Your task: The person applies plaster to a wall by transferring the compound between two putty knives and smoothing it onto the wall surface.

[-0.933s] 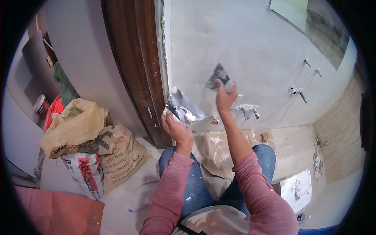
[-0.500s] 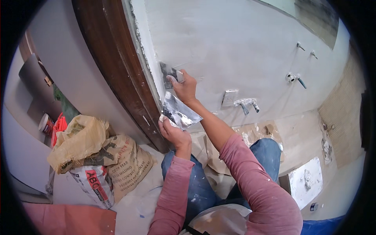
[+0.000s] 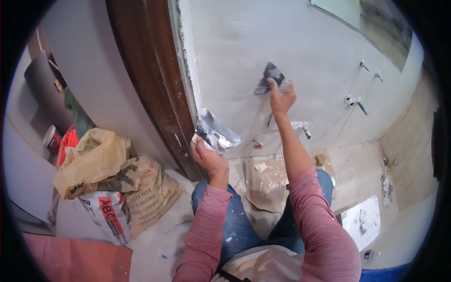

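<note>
My left hand [image 3: 209, 158] is closed on a wide metal putty knife [image 3: 216, 129] with white filler on it, held beside the dark wooden door frame [image 3: 143, 66] and the rough white edge strip [image 3: 185, 51]. Higher up and to the right, my right hand [image 3: 282, 97] grips a smaller dark triangular-looking spreader [image 3: 268, 75] at the pale plastered wall [image 3: 230, 37]; a thin scratchy mark shows left of it. My right wrist partly hides a wall box and pipe fittings [image 3: 305, 130].
Sacks [image 3: 148, 197] and a red bundle [image 3: 66, 143] lie at left. Paper [image 3: 263, 183] with white spatters covers floor between my knees. A white board [image 3: 359, 223] with filler is at lower right. Valve stubs [image 3: 350, 101] stick out of the wall at right.
My right hand and spreader went left to beside the door edge, then moved back right and up across the wall. My left hand stays near the frame with its knife.
</note>
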`<state>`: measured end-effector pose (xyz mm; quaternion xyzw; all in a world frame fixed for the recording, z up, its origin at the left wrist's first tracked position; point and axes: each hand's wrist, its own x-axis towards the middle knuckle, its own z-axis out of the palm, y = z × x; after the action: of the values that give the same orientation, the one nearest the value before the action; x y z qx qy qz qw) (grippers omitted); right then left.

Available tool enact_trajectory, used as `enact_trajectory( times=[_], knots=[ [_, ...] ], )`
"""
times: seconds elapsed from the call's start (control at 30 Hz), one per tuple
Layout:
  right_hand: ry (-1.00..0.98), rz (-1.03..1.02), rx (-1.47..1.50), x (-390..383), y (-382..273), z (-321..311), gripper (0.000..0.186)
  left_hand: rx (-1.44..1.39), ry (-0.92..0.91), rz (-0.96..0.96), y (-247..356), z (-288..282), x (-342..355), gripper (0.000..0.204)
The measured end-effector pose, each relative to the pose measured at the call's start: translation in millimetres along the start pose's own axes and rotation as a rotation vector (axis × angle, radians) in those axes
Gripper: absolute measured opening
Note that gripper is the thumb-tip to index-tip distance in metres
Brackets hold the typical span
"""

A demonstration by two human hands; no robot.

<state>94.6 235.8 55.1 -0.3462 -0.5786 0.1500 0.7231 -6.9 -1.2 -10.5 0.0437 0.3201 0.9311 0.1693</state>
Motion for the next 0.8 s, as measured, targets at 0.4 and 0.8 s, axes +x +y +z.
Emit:
enact_trajectory(
  times=[0.4,0.8],
  knots=[
    [-0.584,-0.182,0.0,-121,-32,27,0.025,-0.058,0.002,0.011,-5,5,2,0.026],
    [-0.398,-0.272,-0.062,-77,-5,34,0.029,0.019,0.032,-0.016,3,7,-3,0.038]
  ],
)
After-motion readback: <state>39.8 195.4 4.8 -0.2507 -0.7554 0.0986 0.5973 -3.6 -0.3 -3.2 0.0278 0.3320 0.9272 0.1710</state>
